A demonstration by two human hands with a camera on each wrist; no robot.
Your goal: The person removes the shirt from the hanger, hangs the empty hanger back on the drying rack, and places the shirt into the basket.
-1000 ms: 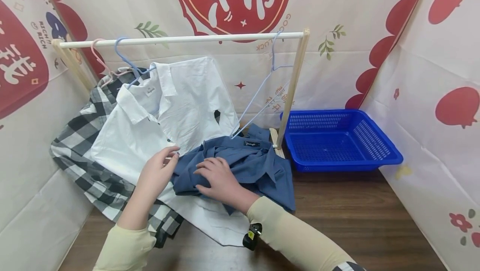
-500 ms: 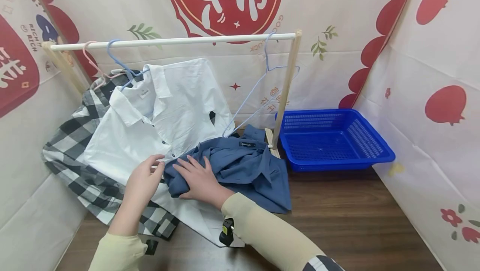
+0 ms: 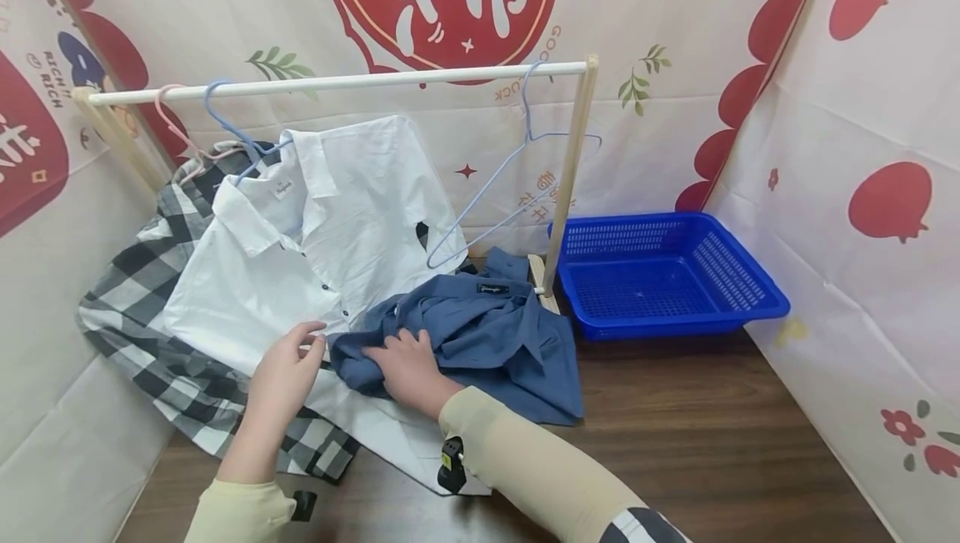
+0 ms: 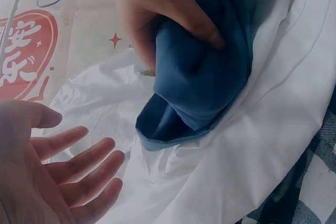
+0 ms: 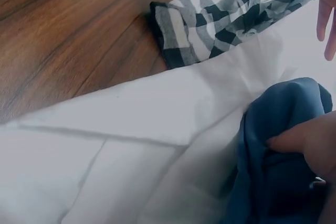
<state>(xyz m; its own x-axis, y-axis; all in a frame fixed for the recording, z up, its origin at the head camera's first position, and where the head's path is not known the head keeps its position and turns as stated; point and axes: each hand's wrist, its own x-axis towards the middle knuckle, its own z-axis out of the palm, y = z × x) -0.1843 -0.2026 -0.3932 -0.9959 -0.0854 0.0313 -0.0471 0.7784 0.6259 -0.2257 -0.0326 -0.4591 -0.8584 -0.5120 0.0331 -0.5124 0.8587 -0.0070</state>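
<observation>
Cream sleeves reach in from the bottom of the frame, a black strapped device (image 3: pixel 452 466) at the right wrist, as a person works over a pile of shirts on a dark wood-grain worktop (image 3: pixel 675 418). The right hand (image 3: pixel 408 368), at lower centre, has its fingers bent into the cloth of a slate-blue collared shirt (image 3: pixel 495 334), gripping a bunched fold with the thumb over it. The left hand (image 3: pixel 285 372), at lower left, holds nothing, its fingers loosely parted over a white button-front shirt (image 3: pixel 367 184). The blue garment lies rumpled across the centre, its dark neck label showing, partly atop the white one. Behind, at left, spreads a black-and-white checked shirt (image 3: pixel 127 301); a blue plastic basket (image 3: pixel 652 272) sits at right. A white-railed clothes rack (image 3: pixel 337 84) spans the upper frame, carrying a pink hanger (image 3: pixel 176 126) and a blue hanger (image 3: pixel 228 122) at left and a pale-blue hanger (image 3: pixel 528 122) near the right post, before a printed fabric backdrop (image 3: pixel 420 101).
</observation>
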